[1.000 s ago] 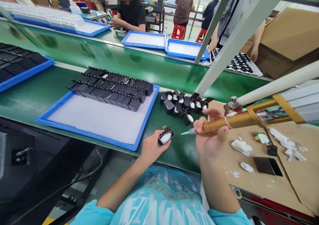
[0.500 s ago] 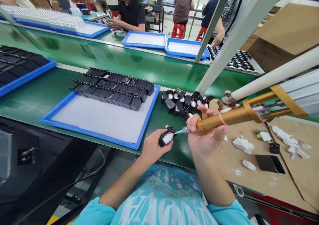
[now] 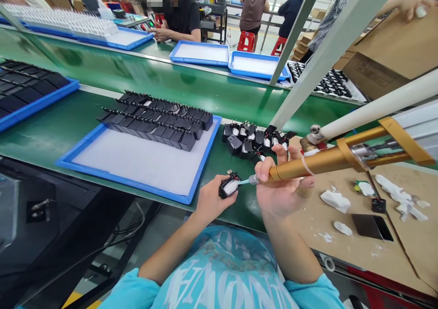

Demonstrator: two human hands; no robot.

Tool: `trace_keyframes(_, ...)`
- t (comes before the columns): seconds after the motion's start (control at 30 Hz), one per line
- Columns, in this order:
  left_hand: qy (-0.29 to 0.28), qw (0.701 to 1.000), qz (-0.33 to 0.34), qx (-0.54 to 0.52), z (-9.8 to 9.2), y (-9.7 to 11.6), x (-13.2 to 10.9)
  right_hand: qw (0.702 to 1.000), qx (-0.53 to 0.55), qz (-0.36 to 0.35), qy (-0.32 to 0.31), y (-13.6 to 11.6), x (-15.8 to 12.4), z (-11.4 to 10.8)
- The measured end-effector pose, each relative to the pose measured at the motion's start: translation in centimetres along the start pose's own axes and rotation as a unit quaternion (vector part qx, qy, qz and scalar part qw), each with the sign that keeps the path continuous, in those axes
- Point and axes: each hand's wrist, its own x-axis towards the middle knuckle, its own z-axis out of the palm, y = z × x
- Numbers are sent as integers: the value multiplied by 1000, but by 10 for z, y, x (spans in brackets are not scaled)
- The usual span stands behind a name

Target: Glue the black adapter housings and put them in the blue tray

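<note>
My left hand (image 3: 212, 197) is closed round a small black plastic housing (image 3: 228, 187) with white paste in its opening and metal prongs at the top. Wrapped round a gold-coloured dispensing gun (image 3: 294, 168) is my right hand (image 3: 278, 190), its fingers near the front end. The gun's pale blue nozzle (image 3: 245, 181) points left, its tip at the paste in the housing. Just beyond my hands, a cluster of black housings (image 3: 246, 140) with white filling and wires rests on the green bench. To the left, rows of black housings (image 3: 160, 117) stand in a blue-rimmed tray (image 3: 126, 181).
A slanting metal post (image 3: 308, 72) and a white pipe (image 3: 379, 106) cross the right side. Brown cardboard (image 3: 342, 240) there carries white paste lumps (image 3: 335, 201) and a black case (image 3: 372, 227). Another full tray (image 3: 37, 104) stands far left. Co-workers sit beyond the green belt (image 3: 191, 88).
The nozzle tip has shifted slightly left over the paste in the housing. My grips stay the same. At the upper right, a co-worker's hand now shows by the cardboard box.
</note>
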Motion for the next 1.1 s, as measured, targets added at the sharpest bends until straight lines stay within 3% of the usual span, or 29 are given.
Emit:
trace_keyframes(0.13,-1,1000,3,-4,7,2,4,1000,-3,5,-3,0,-4,6)
trace_keyframes(0.37,33,993,96,-65,15,8,9,999,17,13,-30,1,-5,7)
trace_keyframes(0.5,40,991,113,-63,14,6,8,999,14,13,-29,1,-6,6)
trace_keyframes(0.73,-3,996,81,-29,6,-1,8,999,21,21,-19,-1,-4,8)
trace_keyframes(0.9,-75,997,22,11,-3,-14,11,1000,16,17,8,-2,0,1)
trace_keyframes(1.1,-139,988,-31,-53,-15,-14,20,999,11,3,31,-5,4,-18)
